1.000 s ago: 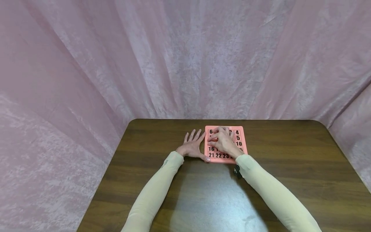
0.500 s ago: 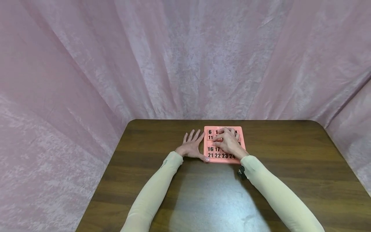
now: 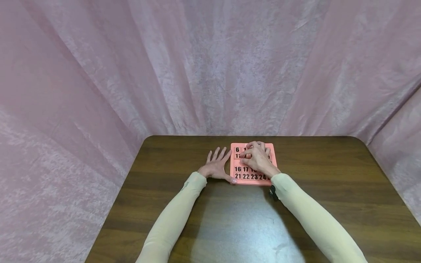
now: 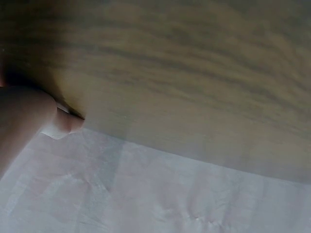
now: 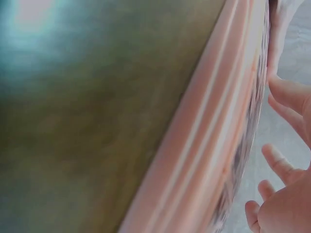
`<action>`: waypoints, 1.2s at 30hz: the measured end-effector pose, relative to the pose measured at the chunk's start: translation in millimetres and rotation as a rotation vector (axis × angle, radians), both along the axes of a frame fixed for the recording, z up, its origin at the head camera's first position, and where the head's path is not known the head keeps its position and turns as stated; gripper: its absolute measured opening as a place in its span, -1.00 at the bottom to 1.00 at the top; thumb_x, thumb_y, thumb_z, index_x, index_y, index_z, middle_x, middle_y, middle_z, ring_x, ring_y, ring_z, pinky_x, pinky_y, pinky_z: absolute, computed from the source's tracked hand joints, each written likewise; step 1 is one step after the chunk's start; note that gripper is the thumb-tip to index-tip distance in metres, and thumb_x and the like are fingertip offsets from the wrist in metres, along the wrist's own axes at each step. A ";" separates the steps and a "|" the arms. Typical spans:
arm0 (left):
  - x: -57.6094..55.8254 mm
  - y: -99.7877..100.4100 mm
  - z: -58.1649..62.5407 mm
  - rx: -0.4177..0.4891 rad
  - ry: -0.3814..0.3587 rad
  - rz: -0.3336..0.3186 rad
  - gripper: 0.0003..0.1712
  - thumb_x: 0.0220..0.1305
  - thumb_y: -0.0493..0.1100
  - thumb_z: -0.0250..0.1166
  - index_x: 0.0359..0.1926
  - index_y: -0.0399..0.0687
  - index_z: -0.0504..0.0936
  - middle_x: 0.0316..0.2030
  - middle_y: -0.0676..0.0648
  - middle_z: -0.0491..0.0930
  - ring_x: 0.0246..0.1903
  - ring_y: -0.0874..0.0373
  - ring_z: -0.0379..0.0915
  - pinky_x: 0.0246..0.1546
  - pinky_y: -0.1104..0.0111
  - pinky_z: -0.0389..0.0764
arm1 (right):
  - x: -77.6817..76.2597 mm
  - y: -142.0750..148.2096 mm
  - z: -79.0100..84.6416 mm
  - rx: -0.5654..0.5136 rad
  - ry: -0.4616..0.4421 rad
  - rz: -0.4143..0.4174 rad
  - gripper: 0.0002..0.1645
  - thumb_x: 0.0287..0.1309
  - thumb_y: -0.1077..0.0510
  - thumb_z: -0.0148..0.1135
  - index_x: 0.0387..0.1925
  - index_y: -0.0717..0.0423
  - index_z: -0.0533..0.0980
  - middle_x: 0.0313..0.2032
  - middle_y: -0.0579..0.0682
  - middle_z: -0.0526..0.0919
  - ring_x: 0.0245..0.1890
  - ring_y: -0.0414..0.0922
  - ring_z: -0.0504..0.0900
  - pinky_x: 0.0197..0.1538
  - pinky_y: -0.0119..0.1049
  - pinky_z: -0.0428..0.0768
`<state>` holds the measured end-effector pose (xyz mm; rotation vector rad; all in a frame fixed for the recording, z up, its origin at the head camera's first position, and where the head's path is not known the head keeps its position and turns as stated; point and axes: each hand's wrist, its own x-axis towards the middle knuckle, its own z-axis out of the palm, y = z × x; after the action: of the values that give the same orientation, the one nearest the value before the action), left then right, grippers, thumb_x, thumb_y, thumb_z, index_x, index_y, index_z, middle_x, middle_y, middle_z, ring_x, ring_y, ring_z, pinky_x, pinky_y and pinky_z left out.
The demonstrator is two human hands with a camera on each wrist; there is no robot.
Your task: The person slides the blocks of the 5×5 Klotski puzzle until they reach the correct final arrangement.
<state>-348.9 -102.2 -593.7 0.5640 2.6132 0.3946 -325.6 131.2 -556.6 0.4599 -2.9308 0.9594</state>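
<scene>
A pink number slide puzzle (image 3: 237, 163) lies flat near the table's far edge in the head view. Black numerals mark its square tiles; a plain pink gap shows at the left of the third row. My left hand (image 3: 215, 168) spreads its fingers along the puzzle's left side, with the thumb at the near left corner and the index fingertip near the far left. Over the tiles, my right hand (image 3: 259, 161) touches the face with thumb and fingertips, hiding much of the upper rows. The right wrist view shows these fingers (image 5: 289, 96) at the numbered face, the others loosely bent.
The brown wood-grain table (image 3: 158, 171) extends on both sides and toward the body. Pink velvet curtains (image 3: 243, 73) hang behind and beside it. A small dark device (image 3: 273, 193) sits under the right wrist.
My right hand has shifted slightly right across the tiles, then a little up, uncovering more of the left column and bottom row. The left hand stays at the puzzle's left edge.
</scene>
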 end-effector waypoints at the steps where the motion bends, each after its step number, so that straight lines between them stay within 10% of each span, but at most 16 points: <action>1: 0.4 -0.4 0.8 0.005 -0.004 0.001 0.69 -0.02 0.58 0.58 0.78 0.43 -0.44 0.79 0.11 -0.59 0.77 0.00 -0.81 0.73 -0.15 -0.64 | -1.9 -1.7 0.2 0.008 0.005 0.002 -0.70 0.30 0.02 0.58 0.02 -0.01 0.86 0.34 0.24 0.53 0.52 0.37 0.15 0.33 0.40 0.11; 36: 0.7 -0.7 2.4 -0.019 0.009 0.001 0.69 -0.05 0.63 0.56 0.78 0.45 -0.43 0.80 0.09 -0.55 0.78 0.00 -0.77 0.75 -0.15 -0.58 | 0.9 -8.5 -0.6 0.015 -0.063 -0.001 -0.74 0.33 -0.02 0.55 -0.02 -0.04 0.86 0.37 0.21 0.52 0.50 0.34 0.19 0.43 0.48 0.07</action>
<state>-348.2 -102.9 -591.3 0.5589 2.6230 0.3684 -324.7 122.7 -557.1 0.4359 -2.9959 0.9708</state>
